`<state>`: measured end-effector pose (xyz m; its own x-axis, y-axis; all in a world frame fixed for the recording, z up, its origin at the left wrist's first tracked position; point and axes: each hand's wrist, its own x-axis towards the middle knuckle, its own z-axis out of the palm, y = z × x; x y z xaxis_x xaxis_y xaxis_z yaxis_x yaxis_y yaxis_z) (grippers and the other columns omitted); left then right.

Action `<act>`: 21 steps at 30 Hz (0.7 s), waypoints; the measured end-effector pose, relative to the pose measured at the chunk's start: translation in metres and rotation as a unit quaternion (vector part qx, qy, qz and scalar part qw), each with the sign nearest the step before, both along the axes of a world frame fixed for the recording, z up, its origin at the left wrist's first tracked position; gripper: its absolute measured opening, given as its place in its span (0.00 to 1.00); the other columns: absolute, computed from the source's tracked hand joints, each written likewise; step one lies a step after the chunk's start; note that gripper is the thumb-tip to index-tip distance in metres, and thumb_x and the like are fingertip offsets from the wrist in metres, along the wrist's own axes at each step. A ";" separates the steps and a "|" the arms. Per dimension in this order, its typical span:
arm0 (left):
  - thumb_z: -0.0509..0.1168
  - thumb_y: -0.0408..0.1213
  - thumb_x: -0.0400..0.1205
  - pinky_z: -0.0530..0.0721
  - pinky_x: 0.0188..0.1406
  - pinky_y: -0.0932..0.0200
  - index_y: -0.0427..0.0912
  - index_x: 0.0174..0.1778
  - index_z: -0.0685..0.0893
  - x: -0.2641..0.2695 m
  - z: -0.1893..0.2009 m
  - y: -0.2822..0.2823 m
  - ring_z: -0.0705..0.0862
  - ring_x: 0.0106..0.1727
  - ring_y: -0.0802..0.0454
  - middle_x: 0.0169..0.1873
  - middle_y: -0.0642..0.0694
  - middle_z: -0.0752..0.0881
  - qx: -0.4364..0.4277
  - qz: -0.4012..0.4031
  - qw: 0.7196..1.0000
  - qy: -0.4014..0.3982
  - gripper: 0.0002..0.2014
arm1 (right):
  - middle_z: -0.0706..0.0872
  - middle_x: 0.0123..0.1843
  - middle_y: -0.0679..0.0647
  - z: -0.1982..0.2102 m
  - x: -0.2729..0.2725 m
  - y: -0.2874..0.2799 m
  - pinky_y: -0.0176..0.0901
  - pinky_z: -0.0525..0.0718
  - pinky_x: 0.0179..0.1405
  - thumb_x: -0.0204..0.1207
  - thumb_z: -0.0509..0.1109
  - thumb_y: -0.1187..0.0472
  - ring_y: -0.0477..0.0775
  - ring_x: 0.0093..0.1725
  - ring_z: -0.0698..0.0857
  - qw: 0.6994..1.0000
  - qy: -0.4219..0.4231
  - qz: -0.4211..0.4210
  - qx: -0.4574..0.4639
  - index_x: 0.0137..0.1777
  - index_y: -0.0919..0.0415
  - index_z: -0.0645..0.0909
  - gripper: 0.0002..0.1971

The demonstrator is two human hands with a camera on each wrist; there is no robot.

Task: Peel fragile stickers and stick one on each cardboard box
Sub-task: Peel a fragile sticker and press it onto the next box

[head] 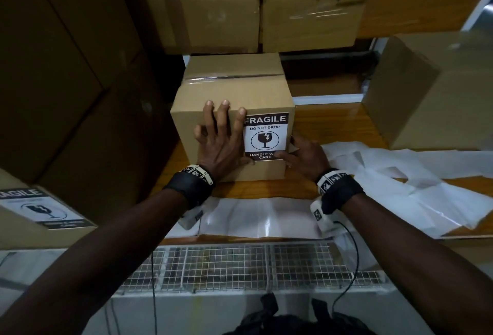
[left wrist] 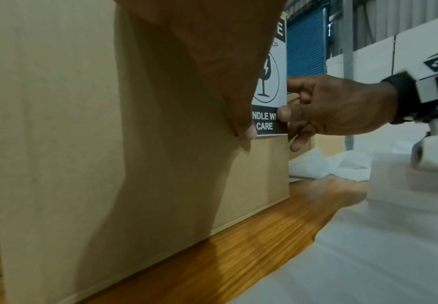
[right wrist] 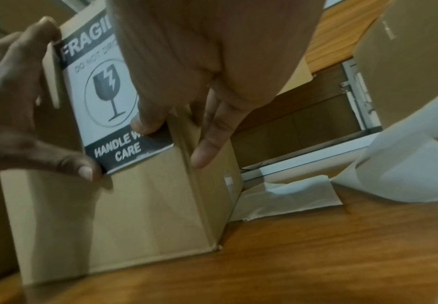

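Note:
A taped cardboard box [head: 213,91] [left wrist: 82,123] [right wrist: 147,205] stands on the wooden table [head: 333,121], straight ahead. A black-and-white FRAGILE sticker [head: 265,135] [left wrist: 272,90] [right wrist: 101,92] lies on the right half of its front face. My left hand [head: 218,137] [right wrist: 10,82] is spread flat on the front face. Its index finger touches the sticker's top left corner and its thumb [left wrist: 246,131] the bottom left. My right hand [head: 301,155] [left wrist: 337,107] sits at the box's right edge. Its thumb presses the sticker's lower right part while its fingers lie along the side face.
A second box with a fragile sticker [head: 32,209] sits at the near left, and a plain box [head: 432,89] at the right. White backing sheets [head: 386,174] lie on the table to the right and in front. Stacked cartons [head: 256,19] rise behind. Wire mesh [head: 240,265] runs below the table edge.

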<state>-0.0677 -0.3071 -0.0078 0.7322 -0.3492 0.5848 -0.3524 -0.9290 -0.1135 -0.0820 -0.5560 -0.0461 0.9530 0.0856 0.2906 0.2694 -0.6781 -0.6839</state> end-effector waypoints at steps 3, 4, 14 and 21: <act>0.75 0.80 0.54 0.75 0.58 0.26 0.44 0.85 0.47 -0.001 0.002 -0.002 0.54 0.81 0.25 0.80 0.31 0.56 -0.010 0.001 1.000 0.004 0.73 | 0.86 0.72 0.48 0.005 -0.006 0.001 0.60 0.91 0.55 0.75 0.69 0.33 0.53 0.68 0.87 0.998 0.001 0.012 0.066 0.79 0.37 0.70 0.32; 0.74 0.80 0.55 0.74 0.58 0.26 0.44 0.85 0.47 -0.001 0.001 -0.003 0.55 0.81 0.25 0.80 0.31 0.56 -0.016 -0.001 1.000 0.004 0.72 | 0.87 0.71 0.48 0.006 -0.008 0.002 0.59 0.92 0.53 0.78 0.69 0.34 0.52 0.65 0.88 0.997 0.000 0.019 0.081 0.78 0.36 0.71 0.29; 0.73 0.79 0.62 0.72 0.60 0.21 0.39 0.83 0.56 -0.003 0.012 -0.023 0.59 0.79 0.35 0.75 0.39 0.60 -0.152 0.013 0.988 0.014 0.65 | 0.91 0.36 0.50 0.034 -0.008 0.012 0.38 0.84 0.28 0.84 0.62 0.37 0.46 0.33 0.90 0.989 0.015 -0.076 0.128 0.39 0.57 0.86 0.25; 0.68 0.83 0.60 0.69 0.60 0.23 0.56 0.84 0.55 -0.005 -0.005 -0.019 0.50 0.84 0.27 0.81 0.33 0.53 -0.073 0.011 0.997 -0.014 0.61 | 0.92 0.36 0.53 0.027 -0.002 0.013 0.49 0.89 0.25 0.74 0.62 0.26 0.45 0.32 0.90 0.994 -0.046 -0.074 0.067 0.38 0.63 0.85 0.36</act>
